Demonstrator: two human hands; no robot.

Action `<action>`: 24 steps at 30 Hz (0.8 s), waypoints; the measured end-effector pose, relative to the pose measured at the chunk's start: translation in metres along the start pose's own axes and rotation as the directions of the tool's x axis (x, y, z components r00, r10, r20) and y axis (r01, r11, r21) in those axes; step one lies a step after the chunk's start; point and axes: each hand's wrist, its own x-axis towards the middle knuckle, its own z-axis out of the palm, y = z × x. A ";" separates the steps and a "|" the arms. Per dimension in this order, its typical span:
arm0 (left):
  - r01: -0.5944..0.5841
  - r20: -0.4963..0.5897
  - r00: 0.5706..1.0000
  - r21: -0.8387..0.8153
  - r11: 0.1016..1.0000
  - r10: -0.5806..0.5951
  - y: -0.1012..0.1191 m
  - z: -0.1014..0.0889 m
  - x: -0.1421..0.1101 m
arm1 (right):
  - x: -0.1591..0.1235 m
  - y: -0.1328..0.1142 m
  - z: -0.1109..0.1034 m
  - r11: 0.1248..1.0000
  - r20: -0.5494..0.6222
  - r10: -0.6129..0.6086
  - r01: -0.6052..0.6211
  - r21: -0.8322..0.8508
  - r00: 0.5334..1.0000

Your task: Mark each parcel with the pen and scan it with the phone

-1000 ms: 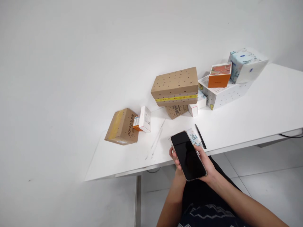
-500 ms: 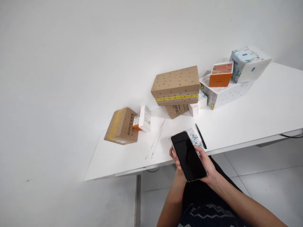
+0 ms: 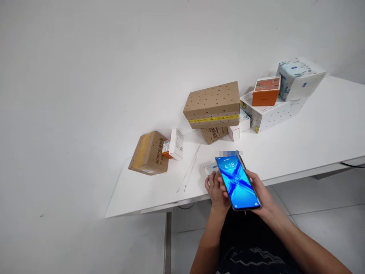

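Note:
A smartphone (image 3: 237, 182) with a lit blue screen is held over the near edge of the white table (image 3: 299, 140). My right hand (image 3: 264, 194) grips it from the right side and underneath. Curled beside the phone's left edge, my left hand (image 3: 216, 189) touches it with its fingertips. A small patterned packet (image 3: 210, 168) lies on the table just beyond the left hand, mostly hidden by the phone.
Against the wall stand a dotted cardboard box with yellow tape (image 3: 213, 104), a smaller brown box (image 3: 148, 153) with a small white box (image 3: 176, 144), a long white box (image 3: 270, 110) carrying an orange box (image 3: 265, 91), and a tissue pack (image 3: 298, 78).
The phone's screen has gone from black to lit blue. The phone has shifted slightly right, and now covers the black pen that lay on the table.

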 end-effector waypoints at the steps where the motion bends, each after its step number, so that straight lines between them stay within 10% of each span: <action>1: -0.034 -0.005 0.999 0.010 0.999 0.034 0.001 -0.007 0.001 | -0.004 -0.009 -0.002 0.996 -0.054 -0.068 0.065 -0.060 0.996; 4: -0.112 0.002 0.994 0.054 0.992 0.112 0.002 -0.024 0.008 | -0.015 -0.038 -0.018 0.893 -0.237 -0.374 0.280 -0.353 0.896; 6: -0.122 0.022 0.992 0.065 0.990 0.121 -0.002 -0.033 0.015 | -0.020 -0.059 -0.037 0.691 -0.337 -0.625 0.298 -0.659 0.704; 9: -0.132 0.085 0.988 0.032 0.991 0.129 -0.013 -0.040 0.026 | -0.022 -0.085 -0.073 0.178 -0.210 -0.867 -0.114 -0.977 0.452; 11: -0.127 0.148 0.981 -0.007 0.992 0.127 -0.020 -0.042 0.031 | -0.020 -0.096 -0.098 -0.170 0.010 -0.907 -0.345 -0.923 0.420; 13: -0.116 0.211 0.969 -0.055 0.992 0.125 -0.025 -0.044 0.034 | -0.017 -0.102 -0.118 -0.340 0.137 -0.896 -0.453 -0.825 0.422; 24: 0.239 0.117 0.964 0.021 0.971 -0.239 -0.048 -0.061 0.017 | 0.005 -0.102 -0.134 -0.531 0.417 -0.847 -0.459 -0.712 0.330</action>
